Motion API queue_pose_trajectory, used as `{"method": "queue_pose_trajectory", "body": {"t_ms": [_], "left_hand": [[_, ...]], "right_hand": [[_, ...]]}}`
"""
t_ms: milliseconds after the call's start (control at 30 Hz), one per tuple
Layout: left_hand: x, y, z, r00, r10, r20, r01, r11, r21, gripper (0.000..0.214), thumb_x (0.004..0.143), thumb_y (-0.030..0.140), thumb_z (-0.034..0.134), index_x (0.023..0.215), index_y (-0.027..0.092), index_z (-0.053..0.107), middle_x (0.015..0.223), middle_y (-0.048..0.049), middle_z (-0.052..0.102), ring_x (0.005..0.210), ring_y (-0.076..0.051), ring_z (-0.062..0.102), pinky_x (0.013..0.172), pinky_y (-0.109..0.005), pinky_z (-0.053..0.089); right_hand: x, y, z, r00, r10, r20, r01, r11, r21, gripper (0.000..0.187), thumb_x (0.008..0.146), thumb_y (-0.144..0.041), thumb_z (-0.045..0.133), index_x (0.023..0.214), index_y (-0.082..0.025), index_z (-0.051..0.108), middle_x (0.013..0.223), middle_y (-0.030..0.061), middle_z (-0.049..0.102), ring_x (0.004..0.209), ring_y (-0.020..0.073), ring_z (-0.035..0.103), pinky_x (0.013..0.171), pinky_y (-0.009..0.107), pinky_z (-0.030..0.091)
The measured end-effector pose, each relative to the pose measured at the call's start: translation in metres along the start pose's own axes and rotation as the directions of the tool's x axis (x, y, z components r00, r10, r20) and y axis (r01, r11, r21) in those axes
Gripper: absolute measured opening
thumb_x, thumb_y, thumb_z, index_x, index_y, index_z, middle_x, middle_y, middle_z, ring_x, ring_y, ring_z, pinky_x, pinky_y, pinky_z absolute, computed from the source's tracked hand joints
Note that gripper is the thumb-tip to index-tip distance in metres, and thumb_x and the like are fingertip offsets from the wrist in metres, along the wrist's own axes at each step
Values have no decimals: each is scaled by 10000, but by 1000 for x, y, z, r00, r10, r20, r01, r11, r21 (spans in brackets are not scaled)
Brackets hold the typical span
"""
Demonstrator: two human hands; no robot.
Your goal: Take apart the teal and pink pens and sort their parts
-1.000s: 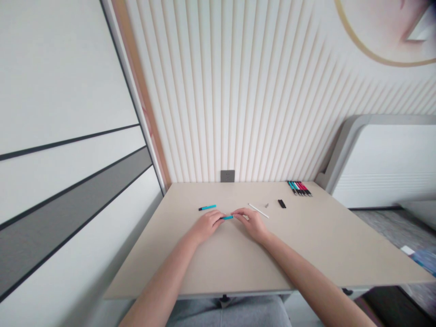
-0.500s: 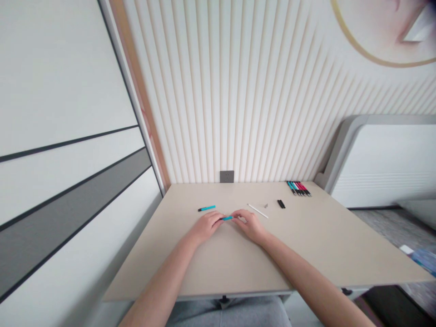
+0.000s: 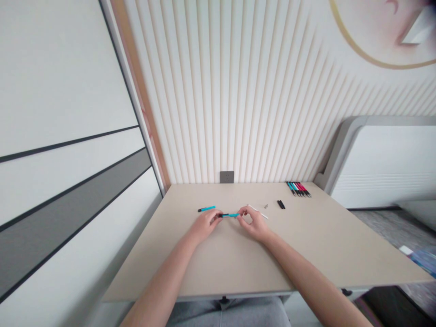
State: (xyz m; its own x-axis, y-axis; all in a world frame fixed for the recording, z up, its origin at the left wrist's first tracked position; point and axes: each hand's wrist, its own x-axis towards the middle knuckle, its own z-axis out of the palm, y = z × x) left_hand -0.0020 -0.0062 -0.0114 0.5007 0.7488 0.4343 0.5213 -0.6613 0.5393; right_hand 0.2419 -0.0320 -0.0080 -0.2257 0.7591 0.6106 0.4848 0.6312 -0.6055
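Between my two hands a blue pen barrel with a black end (image 3: pixel 230 215) is held level, just above the table. My left hand (image 3: pixel 205 223) pinches its black end, and my right hand (image 3: pixel 252 223) pinches the blue end. Fingertips cover both ends of it. Behind my left hand lies another blue pen part with a black tip (image 3: pixel 206 209). A thin white refill or rod (image 3: pixel 262 214) lies just beyond my right hand, which partly covers it.
Small silvery pieces (image 3: pixel 266 206) and black pen parts (image 3: pixel 281 204) lie to the right on the beige table (image 3: pixel 235 268). Farther right, a row of several coloured pens (image 3: pixel 299 189) lies near the back edge. A dark socket (image 3: pixel 226 177) sits on the ribbed wall.
My right hand has shifted slightly to the right along the blue pen barrel, so more of it shows between my hands. My left hand stays almost in place.
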Motion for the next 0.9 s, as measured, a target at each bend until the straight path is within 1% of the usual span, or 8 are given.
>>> {"method": "queue_pose_trajectory", "body": {"t_ms": [100, 267, 567, 767, 900], "left_hand": [[0, -2, 1, 1000, -10, 4, 10, 1000, 5, 155, 921, 259, 547, 1031, 190, 632, 918, -43, 665, 842, -180, 622, 792, -292, 480], [0, 0, 0, 998, 18, 65, -18, 1000, 4, 64, 885, 214, 605, 924, 189, 650, 924, -40, 667, 912, -190, 615, 841, -295, 463], [1, 0, 0, 996, 20, 89, -23, 999, 31, 71, 885, 220, 612, 934, 189, 653, 928, -49, 675, 929, -204, 617, 866, -321, 464], [1, -1, 1, 994, 45, 102, -50, 998, 45, 103, 884, 228, 619, 967, 189, 667, 939, -54, 689, 922, -206, 625, 863, -327, 471], [0, -1, 2, 994, 52, 94, -57, 997, 54, 105, 873, 219, 634, 968, 194, 671, 931, -47, 693, 914, -202, 629, 860, -320, 473]], "right_hand": [[-1, 0, -1, 1000, -21, 15, 21, 1000, 2, 88, 865, -279, 556, 914, -211, 584, 845, 28, 645, 794, 173, 603, 741, 302, 478], [-1, -5, -1, 993, -101, 66, 101, 995, 4, 79, 886, -252, 552, 937, -215, 599, 852, 36, 646, 799, 173, 602, 750, 311, 476], [0, -8, -4, 979, -174, 103, 173, 985, 26, 110, 930, -270, 538, 966, -229, 633, 889, 51, 681, 840, 180, 623, 772, 324, 488], [0, -5, -3, 984, -141, 111, 141, 990, 8, 151, 941, -306, 535, 1021, -238, 644, 913, 50, 685, 848, 179, 627, 781, 320, 488], [-1, -4, -2, 986, -130, 101, 131, 991, -3, 156, 942, -312, 534, 1016, -237, 648, 905, 46, 684, 842, 174, 629, 777, 310, 489]]}}
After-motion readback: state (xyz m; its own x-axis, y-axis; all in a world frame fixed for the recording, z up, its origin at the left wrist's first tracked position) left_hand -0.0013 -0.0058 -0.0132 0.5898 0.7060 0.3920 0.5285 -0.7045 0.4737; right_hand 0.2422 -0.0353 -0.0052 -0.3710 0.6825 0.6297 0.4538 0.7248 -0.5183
